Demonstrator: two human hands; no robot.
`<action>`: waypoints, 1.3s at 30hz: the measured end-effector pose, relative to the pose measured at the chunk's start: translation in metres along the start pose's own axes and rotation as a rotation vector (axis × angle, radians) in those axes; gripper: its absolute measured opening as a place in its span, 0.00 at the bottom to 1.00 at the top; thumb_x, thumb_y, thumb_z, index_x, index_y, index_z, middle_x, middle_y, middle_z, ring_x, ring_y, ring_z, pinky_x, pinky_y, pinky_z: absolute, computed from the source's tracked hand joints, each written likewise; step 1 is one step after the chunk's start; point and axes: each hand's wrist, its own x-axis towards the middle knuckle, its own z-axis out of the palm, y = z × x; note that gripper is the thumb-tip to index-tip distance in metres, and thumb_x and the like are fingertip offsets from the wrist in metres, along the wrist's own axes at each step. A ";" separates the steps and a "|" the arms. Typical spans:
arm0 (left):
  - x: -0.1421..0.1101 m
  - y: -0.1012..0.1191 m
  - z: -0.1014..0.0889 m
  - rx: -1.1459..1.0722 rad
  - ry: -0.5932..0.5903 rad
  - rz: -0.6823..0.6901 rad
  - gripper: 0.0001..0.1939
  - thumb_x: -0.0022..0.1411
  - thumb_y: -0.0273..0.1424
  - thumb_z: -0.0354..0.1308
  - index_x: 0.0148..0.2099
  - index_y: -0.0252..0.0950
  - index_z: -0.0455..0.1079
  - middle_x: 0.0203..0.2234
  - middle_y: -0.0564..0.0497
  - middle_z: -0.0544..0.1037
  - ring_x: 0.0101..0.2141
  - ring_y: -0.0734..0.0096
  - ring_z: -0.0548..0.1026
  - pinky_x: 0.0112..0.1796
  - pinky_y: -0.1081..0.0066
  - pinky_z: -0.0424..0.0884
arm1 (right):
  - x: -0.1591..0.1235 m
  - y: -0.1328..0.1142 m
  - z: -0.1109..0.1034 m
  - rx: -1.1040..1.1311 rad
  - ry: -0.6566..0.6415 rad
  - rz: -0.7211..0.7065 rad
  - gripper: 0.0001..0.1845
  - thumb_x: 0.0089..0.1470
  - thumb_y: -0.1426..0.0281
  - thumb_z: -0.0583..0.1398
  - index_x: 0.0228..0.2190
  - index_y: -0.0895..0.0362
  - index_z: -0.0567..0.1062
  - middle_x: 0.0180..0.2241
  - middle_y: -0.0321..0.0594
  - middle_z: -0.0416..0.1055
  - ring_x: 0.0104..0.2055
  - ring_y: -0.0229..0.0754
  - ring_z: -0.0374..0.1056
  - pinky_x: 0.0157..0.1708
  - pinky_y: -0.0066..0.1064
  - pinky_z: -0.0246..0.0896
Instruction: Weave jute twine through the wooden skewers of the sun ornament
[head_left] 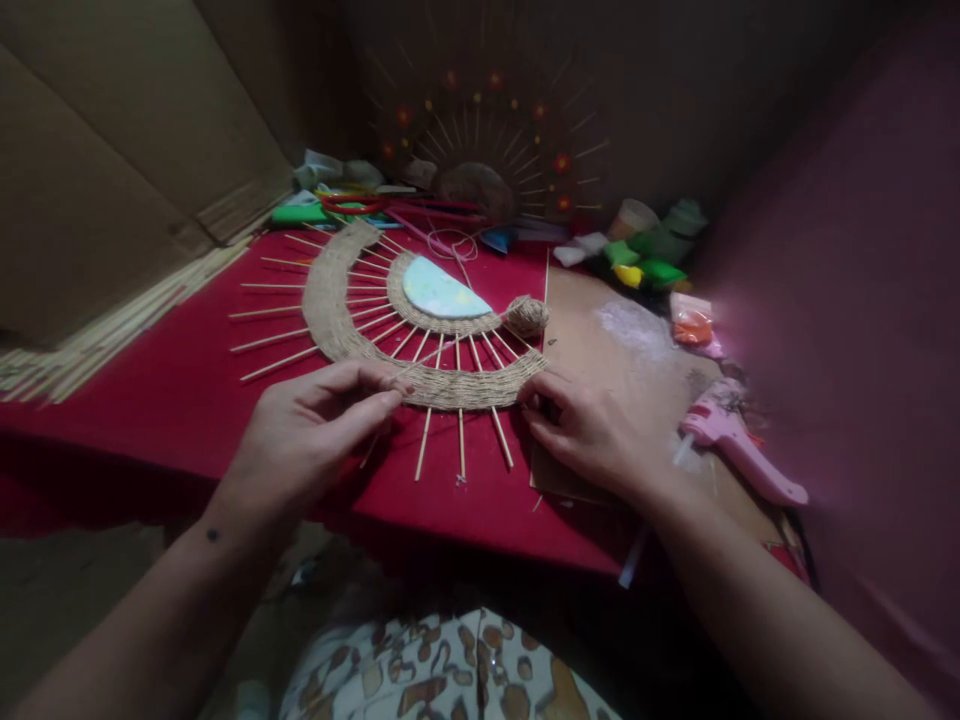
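The left hand (311, 415) pinches thin string (429, 358) by the woven band (465, 388). The right hand (585, 425) grips the band's end. A string ball (528, 315) sits near the blue half-circle (444, 289).

- Tablecloth (202, 385): plain deep crimson.
- Woven twine band (465, 389): tan, finely ribbed along its curve.
- Half-disc (442, 288): pale aqua, mottled with faint yellow.
- Radiating sticks (424, 445): pale straw.
- Twine ball (528, 315): brownish tan.
- Cardboard sheet (585, 370): light brown, a whitish-mauve patch on it.
- Glue gun (739, 447): pastel pink.
- Small packets: yellow (628, 275), bright green (664, 272), orange (691, 329).
- Flowers at the back (562, 162): red, with yellow dots between.
- Lap fabric (420, 670): off-white, patterned with brown blotches and dark outlines.
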 end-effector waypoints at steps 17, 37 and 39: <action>-0.005 -0.011 0.003 -0.375 -0.149 -0.082 0.09 0.54 0.30 0.64 0.35 0.35 0.67 0.22 0.54 0.76 0.19 0.79 0.71 0.17 0.82 0.67 | 0.020 -0.007 -0.015 -0.206 0.032 -0.022 0.07 0.53 0.74 0.55 0.34 0.56 0.73 0.35 0.41 0.73 0.32 0.39 0.66 0.31 0.31 0.57; -0.008 -0.013 0.003 -0.143 -0.221 -0.003 0.07 0.59 0.33 0.58 0.37 0.36 0.65 0.21 0.56 0.73 0.21 0.79 0.71 0.21 0.81 0.67 | 0.114 -0.005 -0.044 -0.292 0.262 0.039 0.29 0.44 0.80 0.55 0.50 0.61 0.75 0.49 0.49 0.73 0.48 0.50 0.70 0.46 0.39 0.64; -0.007 -0.013 0.003 -0.158 -0.213 -0.010 0.07 0.59 0.33 0.59 0.37 0.36 0.65 0.20 0.55 0.74 0.20 0.79 0.71 0.20 0.81 0.67 | 0.092 -0.025 -0.040 -0.210 0.128 0.083 0.20 0.46 0.80 0.53 0.38 0.60 0.80 0.37 0.45 0.78 0.38 0.45 0.72 0.38 0.35 0.66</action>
